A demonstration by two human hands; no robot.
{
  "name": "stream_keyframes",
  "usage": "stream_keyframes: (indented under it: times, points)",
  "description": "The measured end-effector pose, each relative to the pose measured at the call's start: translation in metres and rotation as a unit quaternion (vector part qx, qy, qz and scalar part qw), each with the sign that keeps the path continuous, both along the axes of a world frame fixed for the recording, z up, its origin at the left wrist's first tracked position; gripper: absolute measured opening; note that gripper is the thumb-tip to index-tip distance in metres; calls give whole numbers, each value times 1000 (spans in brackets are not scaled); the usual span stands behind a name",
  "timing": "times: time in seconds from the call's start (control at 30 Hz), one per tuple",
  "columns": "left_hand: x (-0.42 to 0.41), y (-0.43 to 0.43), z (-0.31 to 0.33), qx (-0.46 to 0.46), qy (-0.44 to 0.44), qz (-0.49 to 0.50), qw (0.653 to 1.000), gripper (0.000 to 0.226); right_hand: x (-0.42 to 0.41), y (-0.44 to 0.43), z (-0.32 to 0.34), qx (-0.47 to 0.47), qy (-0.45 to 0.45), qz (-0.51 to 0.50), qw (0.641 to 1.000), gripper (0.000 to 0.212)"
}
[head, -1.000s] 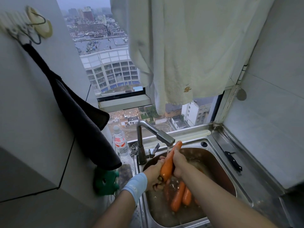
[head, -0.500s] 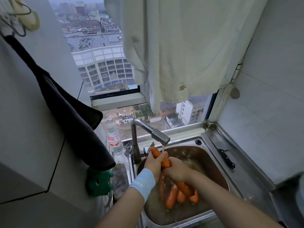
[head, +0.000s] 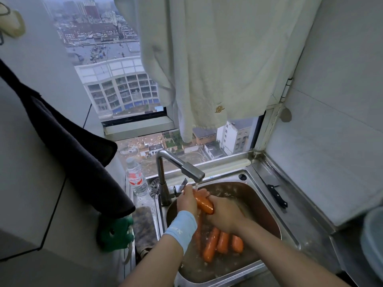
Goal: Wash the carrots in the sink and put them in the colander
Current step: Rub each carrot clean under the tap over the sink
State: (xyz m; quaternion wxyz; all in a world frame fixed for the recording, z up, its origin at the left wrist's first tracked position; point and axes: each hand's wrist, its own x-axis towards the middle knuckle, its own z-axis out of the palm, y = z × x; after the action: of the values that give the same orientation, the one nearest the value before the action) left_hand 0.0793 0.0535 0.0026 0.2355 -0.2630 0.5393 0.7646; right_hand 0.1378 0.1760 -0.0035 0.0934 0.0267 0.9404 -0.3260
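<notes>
An orange carrot (head: 204, 204) lies between both my hands under the running tap (head: 191, 172). My left hand (head: 186, 200), a blue band on its wrist, grips the carrot's upper part. My right hand (head: 222, 214) wraps round its lower part. Several more carrots (head: 219, 242) lie in the water at the bottom of the steel sink (head: 263, 206). No colander shows in this view.
A black-handled knife (head: 276, 195) lies on the steel ledge right of the sink. A water bottle (head: 135, 179) stands left of the tap, with a green object (head: 115, 235) and a dark cloth (head: 68, 146) nearer me. A pale towel (head: 217, 59) hangs above the window.
The carrot, upright under the tap a second ago, now lies tilted between both hands, with most of it covered by them. My view has shifted slightly to the right.
</notes>
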Motion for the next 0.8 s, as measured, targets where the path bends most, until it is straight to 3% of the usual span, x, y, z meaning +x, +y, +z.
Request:
stream_keyframes:
  times: [0.07, 0.23, 0.37, 0.47, 0.53, 0.67, 0.8]
  points:
    - [2, -1, 4, 34, -2, 11, 999, 33, -3, 6, 2, -6, -20, 14, 1000, 25]
    - [-6, -14, 7, 18, -40, -2, 999, 8, -7, 17, 4, -8, -90, 54, 994, 36]
    - [-15, -27, -12, -43, -26, -56, 997, 15, -7, 29, -5, -47, -183, 13, 982, 38]
    - [-3, -30, -32, -54, -70, -96, 991, 23, -8, 42, -26, -54, -189, -65, 978, 40]
    - [6, -25, -50, -93, -88, -162, 978, 24, -8, 51, -43, -80, -171, -119, 975, 41]
    - [15, -10, -90, -251, -33, -295, 921, 25, -3, 62, -71, -102, -156, -216, 958, 60]
    - [20, -17, -114, -328, -92, -319, 885, 17, 0, 68, -101, -58, -187, -271, 942, 67]
